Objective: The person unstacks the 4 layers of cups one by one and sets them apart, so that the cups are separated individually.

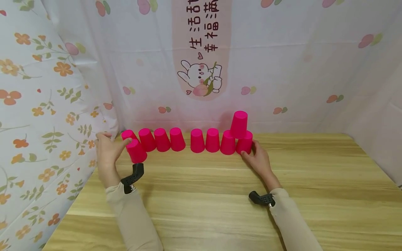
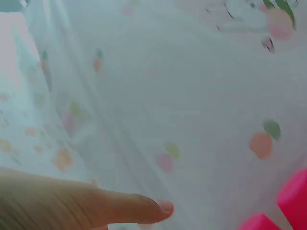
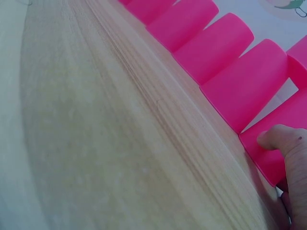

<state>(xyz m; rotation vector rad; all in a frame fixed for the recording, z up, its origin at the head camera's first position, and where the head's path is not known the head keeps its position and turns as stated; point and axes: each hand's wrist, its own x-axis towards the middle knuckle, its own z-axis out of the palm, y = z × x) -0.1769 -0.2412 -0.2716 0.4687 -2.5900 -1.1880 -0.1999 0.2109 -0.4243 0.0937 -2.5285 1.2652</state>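
Several pink cups (image 1: 177,139) stand upside down in a row at the back of the wooden table (image 1: 204,198). One more cup (image 1: 239,123) sits on top of the two at the right end. My right hand (image 1: 255,157) grips the rightmost cup (image 1: 245,142), and the right wrist view shows its thumb (image 3: 280,139) pressed on that cup's side (image 3: 268,163). My left hand (image 1: 108,148) is at the left end, thumb reaching toward a cup (image 1: 136,150) standing in front of the row. In the left wrist view the straight thumb (image 2: 124,208) is apart from the cups (image 2: 292,191).
A flowered curtain (image 1: 47,104) hangs close on the left, and a printed cloth (image 1: 282,69) closes the back just behind the cups. Bare wood stretches toward me and to the right (image 1: 314,174). Black wrist mounts (image 1: 133,176) sit on both sleeves.
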